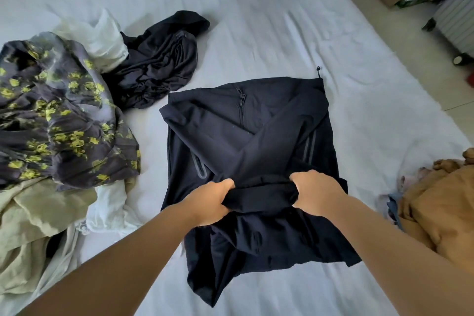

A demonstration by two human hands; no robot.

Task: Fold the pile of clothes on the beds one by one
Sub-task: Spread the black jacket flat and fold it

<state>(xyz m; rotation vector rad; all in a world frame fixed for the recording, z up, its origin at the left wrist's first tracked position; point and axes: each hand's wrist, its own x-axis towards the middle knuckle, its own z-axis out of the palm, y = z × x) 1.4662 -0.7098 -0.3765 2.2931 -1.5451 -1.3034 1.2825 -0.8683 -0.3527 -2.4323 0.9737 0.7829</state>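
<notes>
- Jacket: dark navy cloth, smooth, matt; rubbery grey zip trims.
- Sheet: pale cloth, matt, creased.
- Floral garment, 9 o'clock: thin, slightly sheeny cloth.
- Brown garment, 3 o'clock: matt cloth.
- Suitcase, 1 o'clock: ribbed hard shell.

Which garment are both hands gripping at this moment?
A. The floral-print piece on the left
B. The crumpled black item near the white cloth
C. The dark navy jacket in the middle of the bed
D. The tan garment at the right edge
C: the left hand and right hand each bunch a fold of the dark navy jacket lying on the bed.
</notes>
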